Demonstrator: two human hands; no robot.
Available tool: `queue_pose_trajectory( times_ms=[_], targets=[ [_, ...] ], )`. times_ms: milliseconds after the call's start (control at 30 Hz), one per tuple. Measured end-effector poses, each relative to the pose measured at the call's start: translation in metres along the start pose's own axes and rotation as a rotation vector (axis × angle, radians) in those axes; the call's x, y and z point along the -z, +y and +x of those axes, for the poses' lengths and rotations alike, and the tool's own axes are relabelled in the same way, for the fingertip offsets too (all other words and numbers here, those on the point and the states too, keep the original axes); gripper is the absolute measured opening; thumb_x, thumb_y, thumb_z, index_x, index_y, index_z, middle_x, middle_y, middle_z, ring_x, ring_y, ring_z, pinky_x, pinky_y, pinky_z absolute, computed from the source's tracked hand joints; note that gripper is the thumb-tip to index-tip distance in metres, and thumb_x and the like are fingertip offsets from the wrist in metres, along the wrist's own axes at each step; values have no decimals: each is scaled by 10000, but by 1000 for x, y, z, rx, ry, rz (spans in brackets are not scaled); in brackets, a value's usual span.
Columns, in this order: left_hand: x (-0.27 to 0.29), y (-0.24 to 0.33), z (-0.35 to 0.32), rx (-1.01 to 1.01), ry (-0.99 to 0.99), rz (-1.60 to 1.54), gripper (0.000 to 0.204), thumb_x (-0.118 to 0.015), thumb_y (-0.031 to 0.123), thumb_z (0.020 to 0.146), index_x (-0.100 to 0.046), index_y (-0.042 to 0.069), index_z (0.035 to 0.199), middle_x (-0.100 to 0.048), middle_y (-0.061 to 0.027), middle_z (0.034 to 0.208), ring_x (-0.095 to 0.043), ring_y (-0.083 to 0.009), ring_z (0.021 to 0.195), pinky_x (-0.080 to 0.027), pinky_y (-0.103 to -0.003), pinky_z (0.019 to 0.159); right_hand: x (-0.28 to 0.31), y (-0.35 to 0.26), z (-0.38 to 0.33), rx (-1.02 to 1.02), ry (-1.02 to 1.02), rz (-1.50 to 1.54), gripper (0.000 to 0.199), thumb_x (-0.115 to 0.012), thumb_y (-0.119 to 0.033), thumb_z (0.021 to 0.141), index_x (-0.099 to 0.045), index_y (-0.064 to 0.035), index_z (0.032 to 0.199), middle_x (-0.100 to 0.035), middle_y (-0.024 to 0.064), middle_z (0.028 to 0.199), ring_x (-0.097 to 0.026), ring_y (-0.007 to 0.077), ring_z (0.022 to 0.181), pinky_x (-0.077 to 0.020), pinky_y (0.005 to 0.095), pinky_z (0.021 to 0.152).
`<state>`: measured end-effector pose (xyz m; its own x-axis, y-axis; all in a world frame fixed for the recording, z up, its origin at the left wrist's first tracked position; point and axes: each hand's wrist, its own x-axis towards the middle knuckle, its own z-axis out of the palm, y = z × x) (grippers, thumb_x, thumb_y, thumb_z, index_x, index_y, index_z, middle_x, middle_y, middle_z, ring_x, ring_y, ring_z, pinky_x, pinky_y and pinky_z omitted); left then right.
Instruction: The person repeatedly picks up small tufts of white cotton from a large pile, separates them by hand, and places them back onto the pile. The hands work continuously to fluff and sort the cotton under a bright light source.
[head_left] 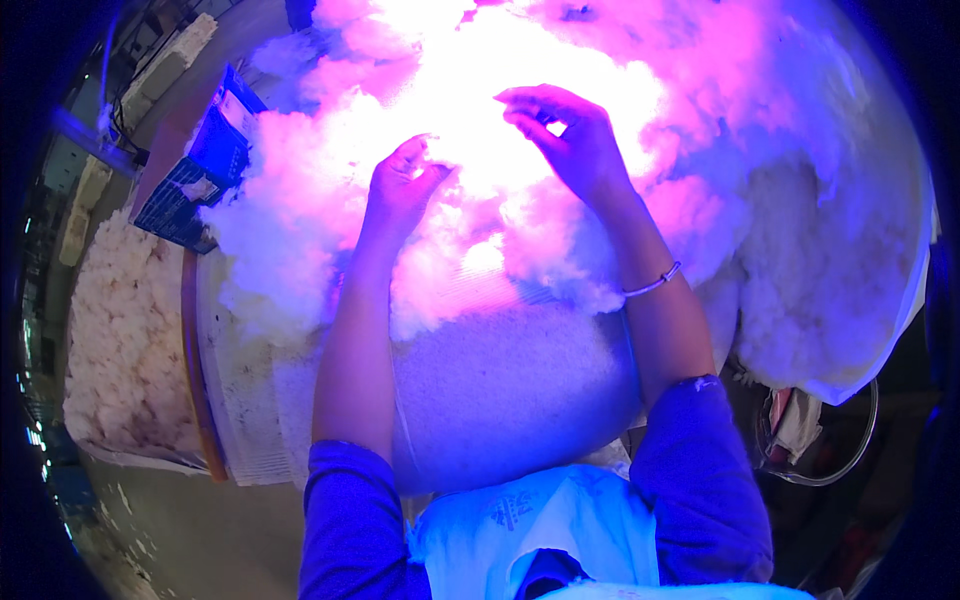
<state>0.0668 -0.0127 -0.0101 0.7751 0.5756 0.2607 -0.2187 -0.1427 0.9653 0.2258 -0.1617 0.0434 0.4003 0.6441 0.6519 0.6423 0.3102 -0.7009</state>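
A big heap of loose, fluffy fibre (300,190), like cotton wool, spreads over the work surface under very bright pink and violet light. Over its left middle my left hand (400,185) is closed loosely, fingers curled and thumb bent toward them. My right hand (575,145) is higher and further right, thumb and forefinger drawn together in a pinch. Glare whitens the fibre between and behind the hands, so what either one holds cannot be made out. A thin bangle (653,282) circles my right wrist.
A blue printed box (200,170) stands at the left beside the heap. Left of a wooden strip (200,370) lies more off-white fibre (130,340). A pale padded surface (510,390) is in front of me. At the lower right, a curved metal hoop (860,450) sits below the edge.
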Motion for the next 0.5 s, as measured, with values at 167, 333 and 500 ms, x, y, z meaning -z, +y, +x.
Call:
queue_pose_trajectory(
  times_ms=[167,333,500],
  targets=[
    [-3,5,-1,-44,3,24,339,-630,4,818,-559,31,1147,-629,-54,993,-600,-106,866,-498,-234,787,-11,-3,-5,-71,-113,-148,170,-670,-77,820,-680,-56,988,-662,49,873,-627,119,748,-517,254,679],
    [-10,8,0,-256,48,240,447,-661,-11,763,-550,57,1190,-615,-67,1053,-618,-124,880,-504,-251,780,-18,4,-10,-4,-173,-187,145,-668,-97,790,-667,-51,927,-653,98,825,-662,239,730,-538,319,682],
    [-9,2,-2,-268,-71,460,539,-665,-17,724,-518,34,1240,-643,-117,1024,-650,-183,868,-514,-276,770,-22,1,-11,132,-215,-172,116,-627,-76,804,-637,-39,913,-641,83,776,-632,204,650,-514,319,619]
  ],
)
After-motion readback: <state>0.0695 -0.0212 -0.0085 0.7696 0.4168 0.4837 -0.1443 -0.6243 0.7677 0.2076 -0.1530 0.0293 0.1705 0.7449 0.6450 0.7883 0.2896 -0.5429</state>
